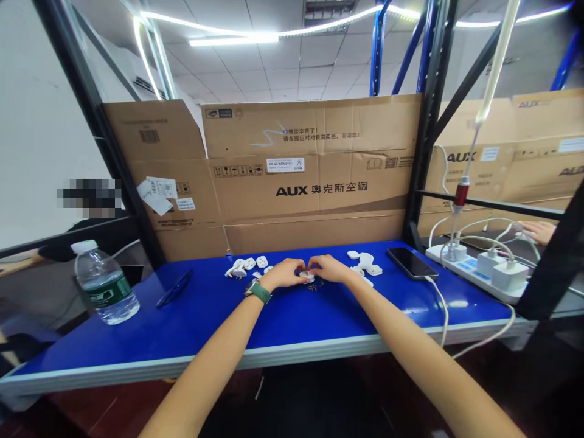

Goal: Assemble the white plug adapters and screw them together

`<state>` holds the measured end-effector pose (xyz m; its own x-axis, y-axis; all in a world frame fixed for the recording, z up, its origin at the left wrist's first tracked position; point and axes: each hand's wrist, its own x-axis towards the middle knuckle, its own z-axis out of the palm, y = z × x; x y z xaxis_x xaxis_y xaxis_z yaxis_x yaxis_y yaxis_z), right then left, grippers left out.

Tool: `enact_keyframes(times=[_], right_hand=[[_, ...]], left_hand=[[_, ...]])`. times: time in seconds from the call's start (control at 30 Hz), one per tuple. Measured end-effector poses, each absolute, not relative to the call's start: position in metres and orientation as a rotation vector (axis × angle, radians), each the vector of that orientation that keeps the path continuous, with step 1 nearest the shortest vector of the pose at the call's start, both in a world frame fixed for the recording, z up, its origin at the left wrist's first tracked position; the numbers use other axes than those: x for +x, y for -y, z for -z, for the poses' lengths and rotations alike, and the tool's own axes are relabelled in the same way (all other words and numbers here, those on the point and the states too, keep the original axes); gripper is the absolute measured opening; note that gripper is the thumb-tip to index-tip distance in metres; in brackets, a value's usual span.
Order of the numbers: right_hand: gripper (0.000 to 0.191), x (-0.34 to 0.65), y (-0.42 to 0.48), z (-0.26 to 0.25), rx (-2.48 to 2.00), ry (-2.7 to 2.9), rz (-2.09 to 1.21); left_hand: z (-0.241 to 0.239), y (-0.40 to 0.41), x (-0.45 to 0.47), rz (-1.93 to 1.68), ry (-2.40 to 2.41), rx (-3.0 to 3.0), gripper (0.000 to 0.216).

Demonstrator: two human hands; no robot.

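Near the middle of the blue table, my left hand (286, 274), with a green-strapped watch (258, 291) on its wrist, grips a small round white plastic piece (307, 277) by its edge. My right hand (329, 268) meets it from the other side, fingertips pinched together over the piece; whatever they pinch is too small to make out. Just below the fingers lie several tiny brass-coloured metal bits (312, 287). To the left sits a cluster of white plastic plug-like parts (238, 267), some with prongs. Smooth white plastic pieces (365, 261) are grouped on the right.
A phone (412, 263) with a charging cable lies right of the pieces, near a power strip (479, 271) holding chargers. Glasses (175, 288) and a water bottle (106, 286) are at left. Cardboard (314, 213) walls the back. Another person (98, 213) sits beyond the left post.
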<state>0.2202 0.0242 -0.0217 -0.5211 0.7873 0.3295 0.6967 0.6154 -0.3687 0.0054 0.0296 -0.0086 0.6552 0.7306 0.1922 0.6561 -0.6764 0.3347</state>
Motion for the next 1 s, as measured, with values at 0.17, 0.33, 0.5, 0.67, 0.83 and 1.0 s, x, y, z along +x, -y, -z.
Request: enact_keyframes(times=[0.17,0.33,0.5,0.67,0.83,1.0], right_hand=[[0.02,0.221,-0.026,0.022,-1.222,2.313,-0.233],[0.017,0.226,-0.026,0.019,-1.35,2.294,-0.187],[0.016,0.234,-0.027,0.016,-1.445,2.398,-0.208],[0.032,0.234,-0.033,0.023,-1.314,2.423,-0.163],[0.026,0.227,-0.034,0.029,-1.303,2.454,-0.128],[0.019,0.221,-0.029,0.027,-1.386,2.38,-0.102]], left_hand=[[0.01,-0.032,0.005,-0.45,-1.139,2.65,0.035],[0.009,-0.032,0.004,-0.451,-1.121,2.635,0.039],[0.009,-0.031,0.004,-0.446,-1.155,2.622,0.042],[0.009,-0.032,0.004,-0.452,-1.127,2.632,0.039],[0.01,-0.034,0.004,-0.451,-1.119,2.626,0.039],[0.011,-0.034,0.004,-0.458,-1.12,2.619,0.037]])
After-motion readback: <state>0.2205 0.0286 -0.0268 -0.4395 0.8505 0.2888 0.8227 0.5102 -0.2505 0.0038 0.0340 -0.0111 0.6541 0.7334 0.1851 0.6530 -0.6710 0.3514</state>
